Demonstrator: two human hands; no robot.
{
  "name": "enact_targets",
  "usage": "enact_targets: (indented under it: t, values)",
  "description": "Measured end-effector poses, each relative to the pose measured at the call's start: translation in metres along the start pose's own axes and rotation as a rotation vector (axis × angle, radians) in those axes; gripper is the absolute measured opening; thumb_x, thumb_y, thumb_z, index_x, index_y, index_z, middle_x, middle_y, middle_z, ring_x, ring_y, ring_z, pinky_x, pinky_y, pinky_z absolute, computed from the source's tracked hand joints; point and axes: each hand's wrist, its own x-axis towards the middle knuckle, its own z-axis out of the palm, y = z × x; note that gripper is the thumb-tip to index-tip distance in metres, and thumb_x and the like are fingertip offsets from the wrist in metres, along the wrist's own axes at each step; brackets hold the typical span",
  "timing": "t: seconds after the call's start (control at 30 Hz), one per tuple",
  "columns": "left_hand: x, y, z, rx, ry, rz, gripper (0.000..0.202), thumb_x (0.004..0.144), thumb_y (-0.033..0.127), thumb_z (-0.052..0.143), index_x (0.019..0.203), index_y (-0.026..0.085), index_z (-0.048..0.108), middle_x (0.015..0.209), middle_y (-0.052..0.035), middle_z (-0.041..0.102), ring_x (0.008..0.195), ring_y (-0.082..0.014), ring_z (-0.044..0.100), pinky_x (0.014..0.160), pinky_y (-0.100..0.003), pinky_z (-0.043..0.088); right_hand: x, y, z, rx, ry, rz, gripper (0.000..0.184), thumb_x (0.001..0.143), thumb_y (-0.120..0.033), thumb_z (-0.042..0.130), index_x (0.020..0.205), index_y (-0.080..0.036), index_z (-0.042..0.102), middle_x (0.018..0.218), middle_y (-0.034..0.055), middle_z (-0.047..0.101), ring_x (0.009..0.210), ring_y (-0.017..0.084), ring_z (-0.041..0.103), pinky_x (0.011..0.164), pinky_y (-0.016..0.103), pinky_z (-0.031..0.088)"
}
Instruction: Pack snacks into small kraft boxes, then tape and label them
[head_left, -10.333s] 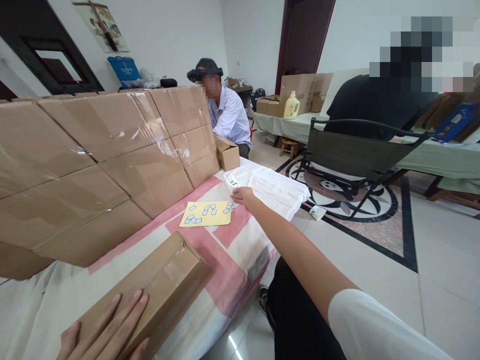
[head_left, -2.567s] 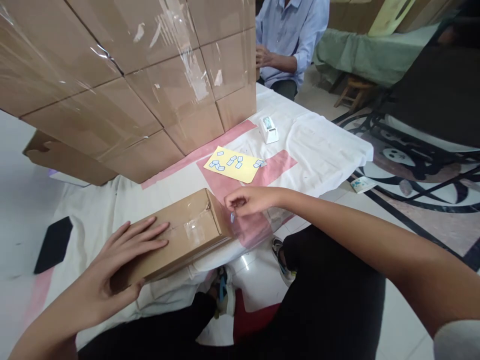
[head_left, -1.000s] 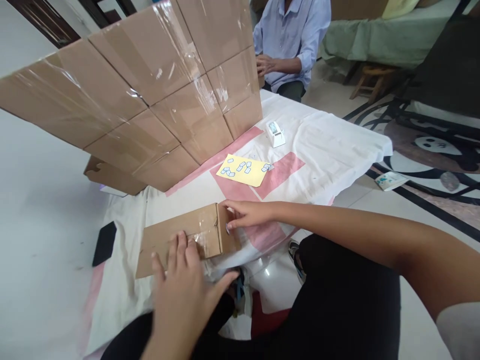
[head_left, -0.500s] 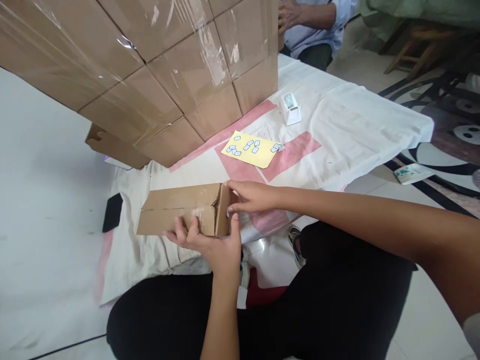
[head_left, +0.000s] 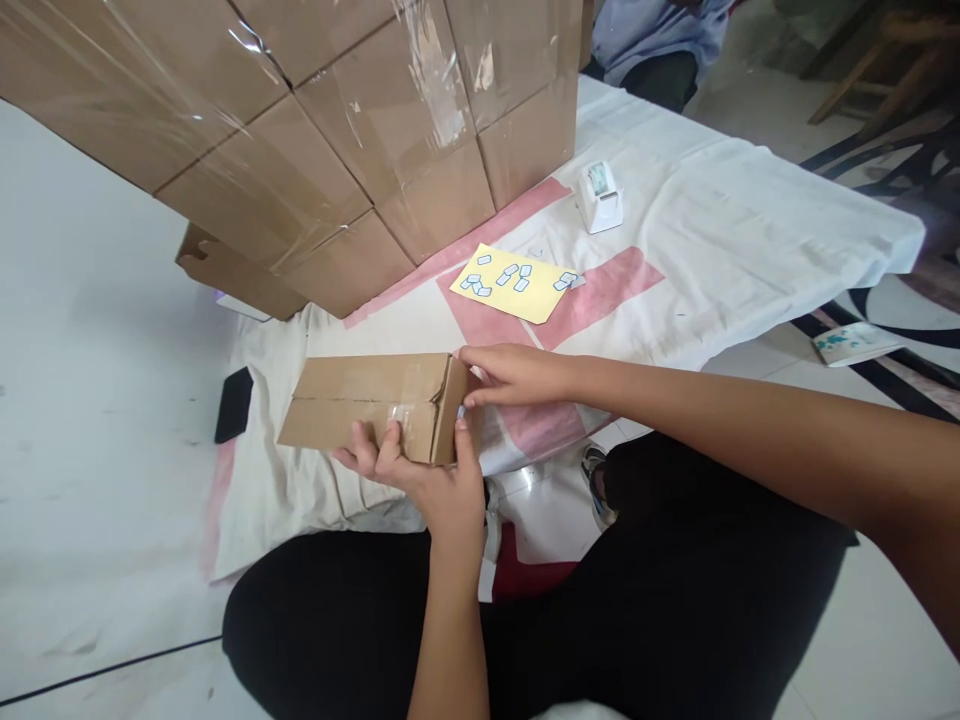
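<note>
A long brown cardboard box (head_left: 360,405) lies on the white and pink cloth (head_left: 675,260) in front of me. My left hand (head_left: 420,470) grips its near side at the right end, fingers over the top and thumb on the end face. My right hand (head_left: 510,375) presses a small blue-edged sticker against the box's right end with pinched fingertips. A yellow sheet (head_left: 517,283) with several small blue-edged stickers lies further back on the cloth.
A tall stack of taped cardboard boxes (head_left: 315,130) fills the back left. A small white label device (head_left: 600,195) stands behind the yellow sheet. A black phone (head_left: 234,404) lies at the cloth's left edge. Another person's dark trousers (head_left: 660,75) show at the top.
My right hand carried a sticker from the yellow sheet to the box's end. My left hand shifted from flat on the box top to gripping its right end.
</note>
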Motion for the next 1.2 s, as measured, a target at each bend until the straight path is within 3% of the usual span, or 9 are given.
enact_targets:
  t: [0.13,0.33,0.57,0.77,1.0,1.2]
  values:
    - [0.001,0.002,-0.002,0.02,-0.009,0.003,0.061,0.085,0.033,0.07,0.131,0.02,0.033,0.15,-0.0226,0.028,0.154,-0.0357,0.013,0.124,-0.069,0.004,0.002,0.0,0.001,-0.014,0.019,0.014,0.057,0.078,-0.064,0.075,0.104,-0.018,0.051,0.095,0.0056,0.063,0.079,0.021,0.057,0.064,0.028,0.036]
    - [0.002,0.003,-0.001,0.031,0.013,0.017,0.062,0.083,0.032,0.074,0.129,0.017,0.035,0.145,-0.0227,0.033,0.152,-0.0348,0.019,0.125,-0.067,0.003,0.003,-0.002,0.0,-0.052,0.0,-0.025,0.067,0.069,-0.065,0.081,0.107,-0.018,0.052,0.1,0.0076,0.065,0.082,0.022,0.057,0.066,0.029,0.037]
    - [0.001,0.001,-0.002,0.046,0.002,0.026,0.06,0.085,0.033,0.072,0.131,0.02,0.034,0.143,-0.0191,0.035,0.152,-0.0336,0.018,0.124,-0.069,0.005,0.005,0.003,-0.001,0.007,0.042,-0.053,0.036,0.088,-0.051,0.069,0.092,-0.019,0.053,0.084,0.0024,0.063,0.075,0.018,0.057,0.065,0.027,0.034]
    - [0.0,-0.008,-0.001,0.087,0.03,0.069,0.061,0.084,0.035,0.072,0.131,0.022,0.034,0.142,-0.0174,0.035,0.149,-0.0328,0.025,0.123,-0.071,0.006,0.005,-0.001,0.007,-0.02,0.115,0.008,0.038,0.087,-0.054,0.069,0.092,-0.019,0.056,0.083,0.0022,0.064,0.077,0.019,0.058,0.065,0.027,0.031]
    - [0.004,-0.016,-0.003,0.115,0.047,0.143,0.073,0.076,0.043,0.08,0.129,0.022,0.035,0.139,-0.0177,0.038,0.145,-0.0349,0.031,0.122,-0.072,0.013,0.0,-0.009,0.0,-0.092,0.022,-0.006,0.042,0.085,-0.051,0.072,0.105,-0.017,0.057,0.095,0.0064,0.066,0.082,0.021,0.059,0.066,0.027,0.032]
    - [0.001,-0.02,-0.005,0.119,0.037,0.129,0.076,0.076,0.042,0.08,0.132,0.023,0.033,0.14,-0.0177,0.037,0.146,-0.035,0.03,0.122,-0.072,0.011,0.0,-0.015,0.0,-0.103,0.077,0.055,0.041,0.082,-0.051,0.076,0.1,-0.019,0.057,0.092,0.0046,0.067,0.08,0.02,0.059,0.064,0.027,0.03]
